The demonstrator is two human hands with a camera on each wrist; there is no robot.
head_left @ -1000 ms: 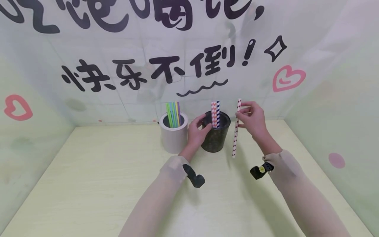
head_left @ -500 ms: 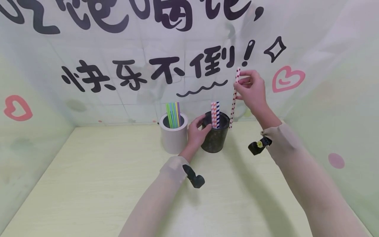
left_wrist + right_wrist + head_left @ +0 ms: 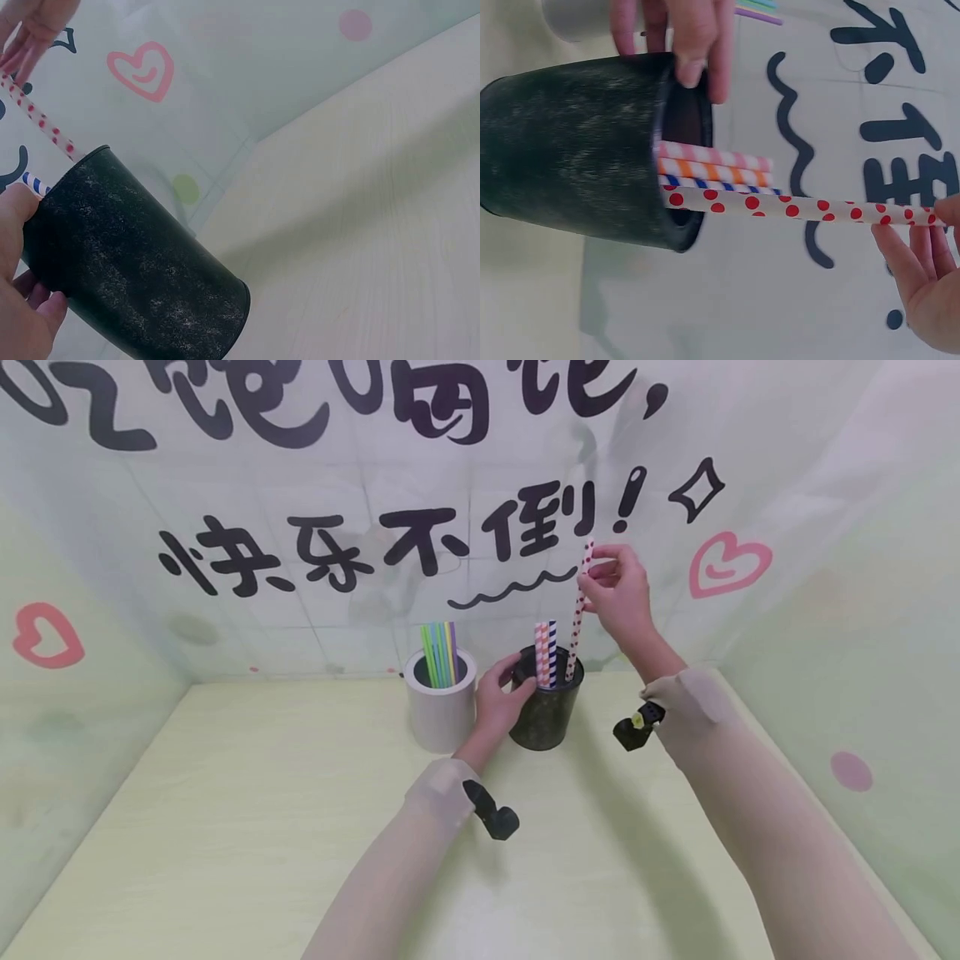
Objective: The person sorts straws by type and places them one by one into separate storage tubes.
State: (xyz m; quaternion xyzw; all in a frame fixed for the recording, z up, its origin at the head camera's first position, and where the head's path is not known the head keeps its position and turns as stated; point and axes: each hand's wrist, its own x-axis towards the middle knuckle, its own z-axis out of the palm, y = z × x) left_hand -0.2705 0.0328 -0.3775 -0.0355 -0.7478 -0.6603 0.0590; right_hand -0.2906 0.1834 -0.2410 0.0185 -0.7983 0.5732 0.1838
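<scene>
My right hand (image 3: pixel 621 597) pinches the upper part of a white paper straw with red dots (image 3: pixel 577 620). The straw stands nearly upright, and its lower end is inside the mouth of a black cup (image 3: pixel 542 720), as the right wrist view (image 3: pixel 802 207) also shows. Pink, orange and dark blue striped straws (image 3: pixel 545 652) stand in that cup beside it. On the cup's left side, my left hand (image 3: pixel 501 700) holds the rim between thumb and fingers. The dotted straw's bottom tip is hidden by the cup wall.
A pale grey cup (image 3: pixel 441 718) holding green, blue, yellow and purple straws (image 3: pixel 438 656) stands just left of my left hand. Both cups are on a light wooden table (image 3: pixel 247 793) near the back wall (image 3: pixel 300 647), which bears large lettering.
My right hand rose with the dotted straw, then moved left and slightly down, bringing the straw's lower end from beside the black cup into its mouth. The left hand stayed on the cup.
</scene>
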